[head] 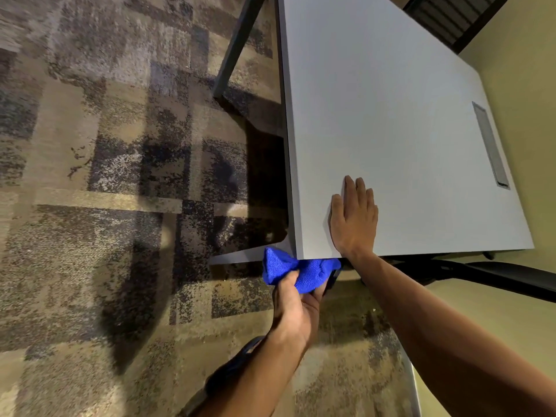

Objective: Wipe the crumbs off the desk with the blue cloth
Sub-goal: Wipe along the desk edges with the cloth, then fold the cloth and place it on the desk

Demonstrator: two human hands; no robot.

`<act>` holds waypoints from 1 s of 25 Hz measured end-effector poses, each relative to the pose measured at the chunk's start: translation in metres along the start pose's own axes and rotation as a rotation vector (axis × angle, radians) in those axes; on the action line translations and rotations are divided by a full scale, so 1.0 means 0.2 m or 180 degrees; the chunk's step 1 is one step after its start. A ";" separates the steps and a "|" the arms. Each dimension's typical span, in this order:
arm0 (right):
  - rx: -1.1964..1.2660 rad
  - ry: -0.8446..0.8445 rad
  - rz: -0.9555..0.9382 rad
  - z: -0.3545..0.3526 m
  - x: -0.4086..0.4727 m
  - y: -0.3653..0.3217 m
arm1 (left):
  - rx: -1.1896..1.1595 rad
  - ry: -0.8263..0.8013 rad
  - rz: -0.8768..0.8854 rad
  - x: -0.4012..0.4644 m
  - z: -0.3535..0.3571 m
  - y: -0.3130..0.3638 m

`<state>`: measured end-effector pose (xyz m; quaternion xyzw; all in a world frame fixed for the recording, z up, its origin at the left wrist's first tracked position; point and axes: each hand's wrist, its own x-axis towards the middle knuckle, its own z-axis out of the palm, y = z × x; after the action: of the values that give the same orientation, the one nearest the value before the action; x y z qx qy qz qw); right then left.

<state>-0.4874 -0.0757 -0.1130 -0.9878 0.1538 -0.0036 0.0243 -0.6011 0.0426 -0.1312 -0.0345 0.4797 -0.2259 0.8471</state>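
The white desk [391, 100] fills the upper right of the view. My right hand [355, 218] lies flat on it, fingers straight, near the desk's near left corner. Just below that corner, off the desk's edge, my left hand [296, 305] grips the bunched blue cloth [288, 267], holding it up against the underside of the edge. I cannot make out any crumbs on the desk surface.
A grey cable slot [490, 145] is set into the desk at the right. Patterned brown carpet [120, 176] covers the floor to the left. Dark desk legs [237, 46] stand at the top. A black chair arm [496, 273] sits at the lower right, by a yellow wall [517, 55].
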 end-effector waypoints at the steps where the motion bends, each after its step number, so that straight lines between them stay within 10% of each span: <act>1: 0.0014 -0.0023 0.0027 0.00 0.00 0.00 | 0.0129 0.0049 -0.0008 -0.02 0.00 0.02; 14: -0.0095 -0.0146 0.0002 0.00 -0.01 0.00 | 0.0103 -0.0373 0.0483 -0.25 -0.15 0.30; 25: -0.0190 -0.1274 -0.0073 -0.20 0.05 -0.03 | 0.0871 -0.0797 0.1151 -0.64 0.06 0.51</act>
<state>-0.4763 -0.0741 -0.0717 -0.9708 0.1347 0.1971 0.0251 -0.6112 0.1847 -0.0499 0.1390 0.3344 -0.1276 0.9233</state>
